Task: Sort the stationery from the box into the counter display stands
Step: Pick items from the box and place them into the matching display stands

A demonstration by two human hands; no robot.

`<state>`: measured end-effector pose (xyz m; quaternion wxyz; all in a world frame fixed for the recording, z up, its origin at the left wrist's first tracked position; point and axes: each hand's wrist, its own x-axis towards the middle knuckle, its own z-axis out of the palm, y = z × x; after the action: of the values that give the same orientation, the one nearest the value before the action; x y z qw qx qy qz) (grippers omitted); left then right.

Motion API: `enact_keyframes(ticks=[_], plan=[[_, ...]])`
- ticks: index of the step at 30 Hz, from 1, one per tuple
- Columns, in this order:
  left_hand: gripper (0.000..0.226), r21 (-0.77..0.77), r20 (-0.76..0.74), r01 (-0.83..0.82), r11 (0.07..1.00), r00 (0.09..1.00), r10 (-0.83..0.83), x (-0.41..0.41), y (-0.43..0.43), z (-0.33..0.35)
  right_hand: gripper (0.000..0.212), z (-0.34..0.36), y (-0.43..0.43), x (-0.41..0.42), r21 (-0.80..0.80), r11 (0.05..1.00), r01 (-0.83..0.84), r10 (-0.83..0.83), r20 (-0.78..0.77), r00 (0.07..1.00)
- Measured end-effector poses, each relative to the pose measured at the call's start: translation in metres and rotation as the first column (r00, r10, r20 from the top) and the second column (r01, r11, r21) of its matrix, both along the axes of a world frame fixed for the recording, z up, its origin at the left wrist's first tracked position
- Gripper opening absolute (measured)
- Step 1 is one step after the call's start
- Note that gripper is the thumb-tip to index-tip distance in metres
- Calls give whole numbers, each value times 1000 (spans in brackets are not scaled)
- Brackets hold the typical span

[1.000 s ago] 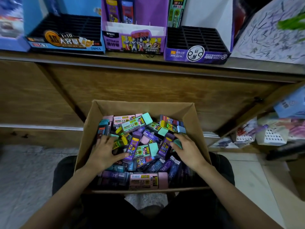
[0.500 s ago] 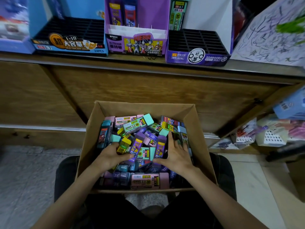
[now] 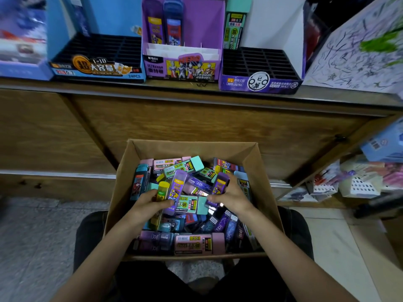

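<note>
Your left grip (image 3: 150,207) is curled round a purple case (image 3: 177,190), with the thumb across its lower end. A yellow case (image 3: 163,191) stands just beside it, against the fingers. Your right grip (image 3: 232,196) is closed round a second purple case (image 3: 220,183), which sticks up past the knuckles. Both grips are inside the box (image 3: 192,147) on your lap, which is heaped with cases in purple, mint, pink and blue. Beyond it, three stands sit in a row on the counter (image 3: 130,87): a blue stand (image 3: 96,68), a purple stand (image 3: 183,68) in the middle, and a white-backed stand (image 3: 259,82) with black slots.
</note>
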<state>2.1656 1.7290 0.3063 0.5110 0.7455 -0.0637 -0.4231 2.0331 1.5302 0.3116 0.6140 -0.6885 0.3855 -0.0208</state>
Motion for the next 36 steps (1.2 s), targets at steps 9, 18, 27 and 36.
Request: enact_keyframes(ticks=[9, 18, 27, 36], plan=[[29, -164, -87, -257, 952, 965, 246, 3, -6, 6, 30, 11, -14, 0, 118, 990, -80, 91, -94, 991], [27, -216, -265, -471, 856, 872, 413, -7, -25, 9, 26, 6, -5, 0, -29, 958, -286, 275, -197, 941], [8, -213, -280, -477, 853, 866, 414, -5, -27, 9, 21, 8, -3, -1, 62, 974, 217, -223, 134, 965], [24, -271, -384, -341, 900, 896, 223, -17, -45, 20, 10, 20, 27, 13, 544, 822, 167, -325, 208, 923]])
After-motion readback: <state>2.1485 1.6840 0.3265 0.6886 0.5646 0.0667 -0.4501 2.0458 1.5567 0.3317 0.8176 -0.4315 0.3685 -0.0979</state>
